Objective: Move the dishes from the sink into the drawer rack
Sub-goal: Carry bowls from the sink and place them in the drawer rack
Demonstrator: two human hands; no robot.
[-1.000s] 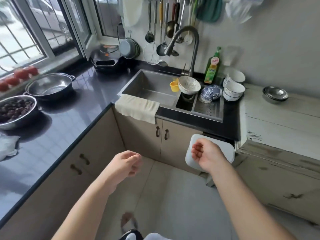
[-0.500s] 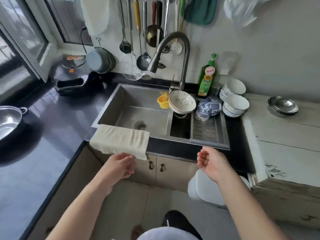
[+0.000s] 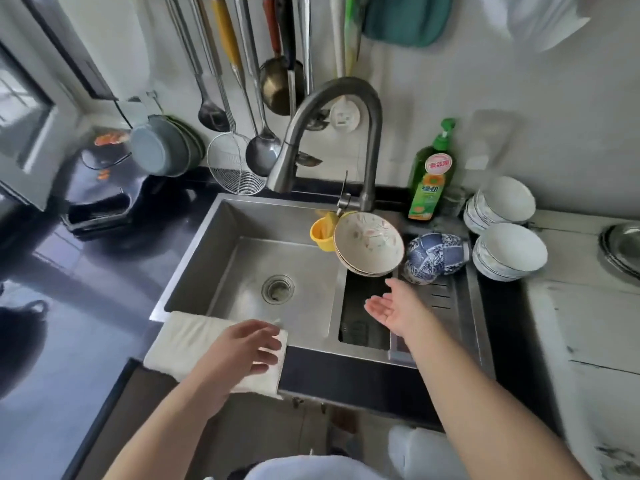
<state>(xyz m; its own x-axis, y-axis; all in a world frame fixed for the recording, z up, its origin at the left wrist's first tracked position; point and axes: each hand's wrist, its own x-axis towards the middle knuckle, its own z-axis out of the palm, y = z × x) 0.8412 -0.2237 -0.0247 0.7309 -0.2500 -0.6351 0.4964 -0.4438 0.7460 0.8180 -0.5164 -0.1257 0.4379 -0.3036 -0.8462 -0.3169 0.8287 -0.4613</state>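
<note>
Over the steel sink [image 3: 242,244], seen from the head camera: right hand [image 3: 398,308] palm-up with fingers spread loose and holding nothing, hovering above the dark side well just below a tilted stack of cream bowls [image 3: 369,244] with a faint floral print, propped at the basin's right edge under the faucet [image 3: 332,133]. Beside those, on the slotted drain tray, blue-and-white patterned bowls [image 3: 434,256] lying overturned, and a small yellow cup [image 3: 322,233] touching the cream stack's left side. Lower left, left hand [image 3: 242,351] open and empty, fingers loosely curved over a white cloth [image 3: 187,344] draped on the sink's front rim.
</note>
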